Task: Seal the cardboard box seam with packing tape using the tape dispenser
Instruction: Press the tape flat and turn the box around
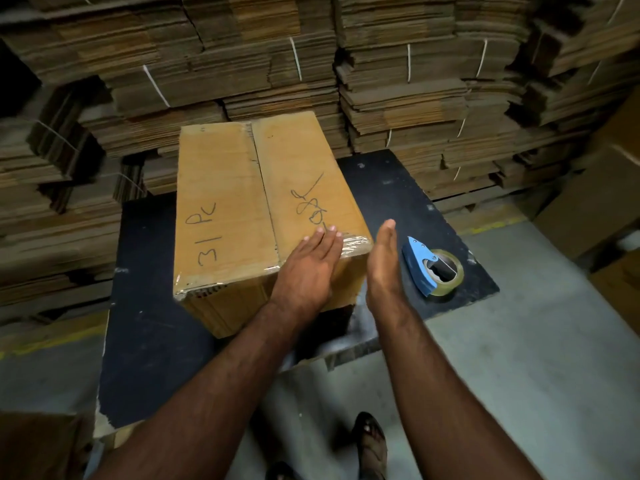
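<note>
On box (pixel 239 209) top: "31 PC" handwritten; left hand (pixel 311 265) flat near corner.

Surface: black flat board table (pixel 149 306) in front of me.
On it: taped brown cardboard box (pixel 225 209); beside, apart, blue tape dispenser with clear roll (pixel 431 268).

Tan cardboard box (pixel 242 202) with black scrawl; blue tape dispenser (pixel 420 263); black tabletop (pixel 149 306).
</note>
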A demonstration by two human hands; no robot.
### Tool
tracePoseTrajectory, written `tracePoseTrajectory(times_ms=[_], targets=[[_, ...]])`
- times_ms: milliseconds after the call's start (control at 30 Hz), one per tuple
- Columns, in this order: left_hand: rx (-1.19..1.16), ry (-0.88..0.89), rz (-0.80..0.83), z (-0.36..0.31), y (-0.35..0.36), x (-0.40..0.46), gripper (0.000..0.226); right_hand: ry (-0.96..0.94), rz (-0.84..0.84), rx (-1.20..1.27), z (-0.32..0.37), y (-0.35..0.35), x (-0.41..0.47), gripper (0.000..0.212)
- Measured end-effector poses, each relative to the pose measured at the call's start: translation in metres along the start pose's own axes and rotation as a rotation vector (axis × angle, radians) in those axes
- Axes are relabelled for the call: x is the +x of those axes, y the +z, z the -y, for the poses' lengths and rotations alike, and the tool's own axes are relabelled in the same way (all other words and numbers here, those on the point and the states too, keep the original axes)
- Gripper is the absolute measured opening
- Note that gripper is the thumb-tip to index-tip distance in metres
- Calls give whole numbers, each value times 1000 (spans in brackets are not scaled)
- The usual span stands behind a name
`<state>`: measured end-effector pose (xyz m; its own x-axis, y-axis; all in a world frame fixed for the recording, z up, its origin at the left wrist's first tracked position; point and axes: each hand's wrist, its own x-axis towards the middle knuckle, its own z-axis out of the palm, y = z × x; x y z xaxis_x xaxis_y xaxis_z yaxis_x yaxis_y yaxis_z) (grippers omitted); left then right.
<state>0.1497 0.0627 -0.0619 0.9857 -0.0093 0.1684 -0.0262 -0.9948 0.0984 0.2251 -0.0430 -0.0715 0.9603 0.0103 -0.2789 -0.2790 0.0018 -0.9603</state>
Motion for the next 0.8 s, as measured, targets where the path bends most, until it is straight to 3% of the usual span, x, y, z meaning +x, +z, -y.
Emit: tracePoseTrajectory(times_ms=[133, 200, 267, 400, 533, 700, 800], targets=[[-12, 6, -5, 4, 3, 1, 67, 6, -55, 12, -9, 14, -9, 59], [-36, 8, -10, 5, 4, 1, 64, 57, 5, 11, -11, 8, 9, 68], [-92, 0, -14, 5, 3, 1, 57, 18, 132, -194, -6, -8, 13, 83], [-86, -66, -120, 1, 10, 5, 51, -279, 292, -510, -7, -30, 7, 66], [-23, -50, -129, -2, 19, 9, 50, -414, 380, -668, -20, -44, 17, 75], [-22, 9, -159, 8, 18, 7, 51, -428, 514, -790, -5, -62, 24, 75], [-13, -28, -233, 4, 21, 7, 51, -352, 421, -707, 5, -48, 16, 65]])
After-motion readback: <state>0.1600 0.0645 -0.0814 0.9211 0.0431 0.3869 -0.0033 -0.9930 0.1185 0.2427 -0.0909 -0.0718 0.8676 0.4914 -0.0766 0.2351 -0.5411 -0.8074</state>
